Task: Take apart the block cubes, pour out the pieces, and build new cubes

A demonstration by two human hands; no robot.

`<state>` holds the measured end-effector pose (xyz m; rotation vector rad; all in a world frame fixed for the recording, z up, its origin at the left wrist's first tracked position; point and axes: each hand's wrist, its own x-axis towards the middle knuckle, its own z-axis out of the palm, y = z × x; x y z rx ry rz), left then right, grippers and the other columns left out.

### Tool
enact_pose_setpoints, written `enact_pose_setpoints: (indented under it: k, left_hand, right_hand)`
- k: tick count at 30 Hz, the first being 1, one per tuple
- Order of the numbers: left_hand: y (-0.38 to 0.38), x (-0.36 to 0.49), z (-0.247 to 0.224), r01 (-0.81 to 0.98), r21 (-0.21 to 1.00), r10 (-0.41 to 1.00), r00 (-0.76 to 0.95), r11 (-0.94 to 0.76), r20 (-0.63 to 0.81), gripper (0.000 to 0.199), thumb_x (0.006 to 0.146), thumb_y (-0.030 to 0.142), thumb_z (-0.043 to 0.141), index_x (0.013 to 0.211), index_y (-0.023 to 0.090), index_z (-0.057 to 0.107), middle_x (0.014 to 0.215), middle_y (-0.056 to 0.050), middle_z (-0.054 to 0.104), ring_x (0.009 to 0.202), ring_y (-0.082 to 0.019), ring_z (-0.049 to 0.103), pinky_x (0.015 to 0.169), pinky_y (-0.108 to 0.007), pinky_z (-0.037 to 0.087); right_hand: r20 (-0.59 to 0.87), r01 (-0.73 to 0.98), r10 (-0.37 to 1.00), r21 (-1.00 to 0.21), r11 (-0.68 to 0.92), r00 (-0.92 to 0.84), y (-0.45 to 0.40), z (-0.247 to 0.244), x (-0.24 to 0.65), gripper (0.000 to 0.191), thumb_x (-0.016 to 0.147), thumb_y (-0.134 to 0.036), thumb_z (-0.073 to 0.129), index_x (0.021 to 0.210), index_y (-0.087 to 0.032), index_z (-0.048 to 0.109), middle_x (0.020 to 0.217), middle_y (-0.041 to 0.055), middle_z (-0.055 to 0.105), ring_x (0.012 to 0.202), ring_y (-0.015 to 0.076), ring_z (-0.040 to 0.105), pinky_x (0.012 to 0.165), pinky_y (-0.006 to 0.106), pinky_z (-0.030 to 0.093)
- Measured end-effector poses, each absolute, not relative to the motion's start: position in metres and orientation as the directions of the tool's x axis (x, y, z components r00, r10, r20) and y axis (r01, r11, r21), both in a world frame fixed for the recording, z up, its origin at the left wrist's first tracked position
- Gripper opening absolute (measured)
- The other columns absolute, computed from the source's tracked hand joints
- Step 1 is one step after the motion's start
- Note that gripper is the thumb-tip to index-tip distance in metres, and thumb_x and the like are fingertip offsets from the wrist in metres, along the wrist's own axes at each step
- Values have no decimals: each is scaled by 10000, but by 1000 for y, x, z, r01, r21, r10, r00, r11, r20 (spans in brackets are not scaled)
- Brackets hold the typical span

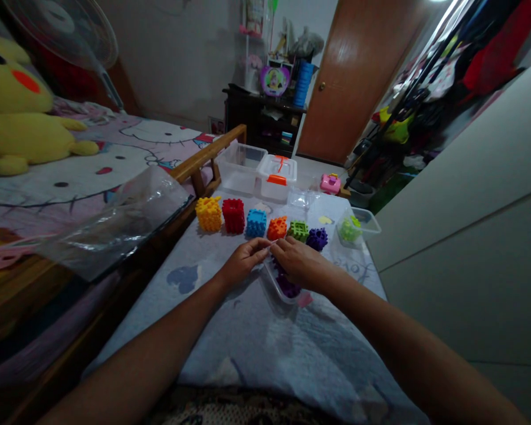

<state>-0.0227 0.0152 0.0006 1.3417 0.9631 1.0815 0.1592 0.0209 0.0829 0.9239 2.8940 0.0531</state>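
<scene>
My left hand and my right hand meet fingertip to fingertip over the far end of a clear plastic container. Both have their fingers pinched together; what lies between them is too small and hidden to make out. Dark purple knobbly pieces lie in the container, partly covered by my right hand. Just beyond my hands runs a row of bumpy block cubes: yellow, red, blue, orange, green and purple.
At right stands a clear tub with lime-green pieces. Behind the row are an open clear bin and a box with orange latches. A wooden bed rail borders the table's left, a white cabinet its right.
</scene>
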Motion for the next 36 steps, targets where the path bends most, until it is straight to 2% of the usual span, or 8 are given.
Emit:
enact_pose_setpoints:
  k: [8,13,16,21,24,26,30,36]
  left_hand:
    - [13,-22,4,-57,997,968,242,-56,68,287,821,423,675,1009,206,685,1016,-37,684,998,-213,619,942,-345,464]
    - [13,-23,4,-48,996,967,239,-75,84,261,822,404,675,1003,215,688,1011,-35,682,1001,-215,618,948,-351,461]
    - [13,-23,4,-46,996,967,240,-76,85,255,827,399,672,1001,214,692,1002,-38,682,992,-216,619,944,-354,461]
    - [11,-22,4,-56,997,966,248,-60,73,250,834,379,664,1013,207,694,997,-39,677,973,-208,618,940,-349,456]
    - [11,-22,4,-66,996,967,241,-63,77,250,825,384,676,1004,211,697,995,-36,681,974,-209,619,938,-345,457]
    - [12,-22,4,-60,996,969,236,-65,78,260,823,399,680,1004,214,703,1000,-37,685,980,-212,619,936,-343,457]
    - [13,-23,3,-48,996,964,252,-73,82,289,824,424,682,1015,208,707,1010,-44,690,984,-218,622,929,-341,460]
    - [13,-23,2,-45,996,961,261,-82,91,298,833,431,676,1032,211,705,1023,-47,693,998,-222,622,947,-354,460]
  right_hand:
    - [-39,580,585,92,809,-810,16,73,162,215,966,-151,474,1150,-110,577,1081,123,584,918,222,540,827,367,489]
    - [-41,576,582,99,811,-812,17,74,163,246,970,-187,476,1186,-116,570,1111,128,590,961,243,550,834,388,487]
    - [-48,579,583,83,811,-811,19,76,164,284,937,-196,547,1209,-115,558,1133,133,589,996,246,555,865,393,482]
    - [-55,583,585,45,811,-809,21,77,169,497,783,-189,747,1229,-116,541,1162,129,577,1036,249,550,894,392,474]
    - [-50,584,585,39,811,-809,19,79,174,553,757,-222,785,1239,-104,540,1181,140,575,1057,259,537,913,404,464]
    - [-56,598,599,44,800,-798,18,81,177,470,793,-219,752,1210,-105,567,1156,136,593,1043,257,538,908,399,459]
    - [-104,629,632,69,775,-768,16,82,179,166,926,-181,573,1066,-135,649,1038,112,647,965,237,563,854,370,451]
    - [-86,624,624,31,781,-777,17,74,174,183,966,-201,522,1075,-144,657,1025,100,669,956,219,590,846,350,451]
